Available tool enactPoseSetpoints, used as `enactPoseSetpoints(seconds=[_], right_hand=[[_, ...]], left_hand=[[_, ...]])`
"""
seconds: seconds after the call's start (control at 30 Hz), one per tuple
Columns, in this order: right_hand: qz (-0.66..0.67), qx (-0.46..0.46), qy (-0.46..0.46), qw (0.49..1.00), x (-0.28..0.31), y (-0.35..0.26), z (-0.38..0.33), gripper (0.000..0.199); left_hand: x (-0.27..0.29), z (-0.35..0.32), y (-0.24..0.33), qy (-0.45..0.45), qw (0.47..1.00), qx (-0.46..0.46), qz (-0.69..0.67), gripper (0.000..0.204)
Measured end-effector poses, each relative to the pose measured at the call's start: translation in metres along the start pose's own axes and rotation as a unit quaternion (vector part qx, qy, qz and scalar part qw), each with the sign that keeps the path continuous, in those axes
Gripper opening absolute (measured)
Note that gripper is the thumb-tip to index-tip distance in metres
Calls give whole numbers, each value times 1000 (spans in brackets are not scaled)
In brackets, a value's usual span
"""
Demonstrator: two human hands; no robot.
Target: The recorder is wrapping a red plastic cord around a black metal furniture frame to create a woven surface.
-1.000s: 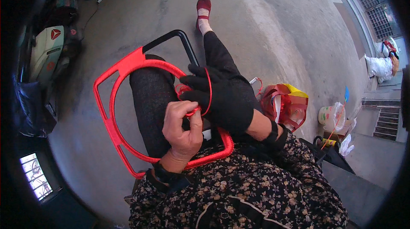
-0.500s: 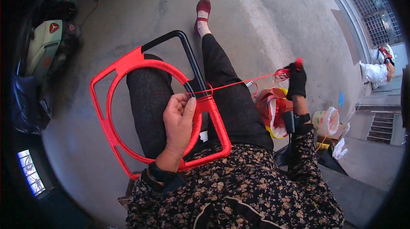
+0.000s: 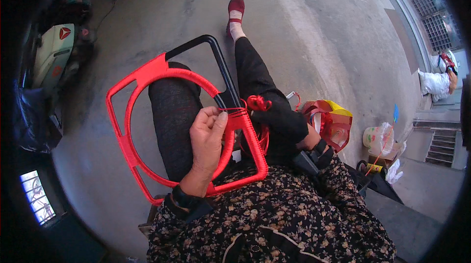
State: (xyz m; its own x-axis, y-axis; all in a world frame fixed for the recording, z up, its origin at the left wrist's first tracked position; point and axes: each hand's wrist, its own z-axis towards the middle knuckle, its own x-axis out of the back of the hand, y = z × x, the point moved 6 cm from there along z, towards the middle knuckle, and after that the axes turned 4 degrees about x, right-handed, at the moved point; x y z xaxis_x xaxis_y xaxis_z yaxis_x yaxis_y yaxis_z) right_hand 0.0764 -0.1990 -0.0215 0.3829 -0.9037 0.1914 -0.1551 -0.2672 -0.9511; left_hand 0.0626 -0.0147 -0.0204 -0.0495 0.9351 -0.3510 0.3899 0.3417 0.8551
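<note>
Now left hand (image 3: 208, 138) grips red frame (image 3: 128, 130), right hand (image 3: 282, 121) w/ cord (image 3: 258, 102).

frame (image 3: 147, 74) red cord-wrapped, bare part (image 3: 216, 57) smooth black; glove (image 3: 282, 125) black knit; floor (image 3: 319, 32) rough concrete.

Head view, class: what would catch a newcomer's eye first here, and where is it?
A big frame, mostly wrapped in bright red cord with one black corner bare, lies across the lap at centre. The bare left hand pinches the cord against it, while the black-gloved right hand grips a red cord bundle just beside.
</note>
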Motion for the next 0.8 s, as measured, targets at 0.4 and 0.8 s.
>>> enactPoseSetpoints(seconds=[0.4, 0.8], right_hand=[[685, 48, 14, 727, 0, -7, 20, 21], [116, -161, 143, 970, 49, 23, 8, 21]], left_hand=[[-11, -3, -9, -63, 979, 120, -154, 14], [-9, 0, -16, -61, 986, 120, -96, 12]])
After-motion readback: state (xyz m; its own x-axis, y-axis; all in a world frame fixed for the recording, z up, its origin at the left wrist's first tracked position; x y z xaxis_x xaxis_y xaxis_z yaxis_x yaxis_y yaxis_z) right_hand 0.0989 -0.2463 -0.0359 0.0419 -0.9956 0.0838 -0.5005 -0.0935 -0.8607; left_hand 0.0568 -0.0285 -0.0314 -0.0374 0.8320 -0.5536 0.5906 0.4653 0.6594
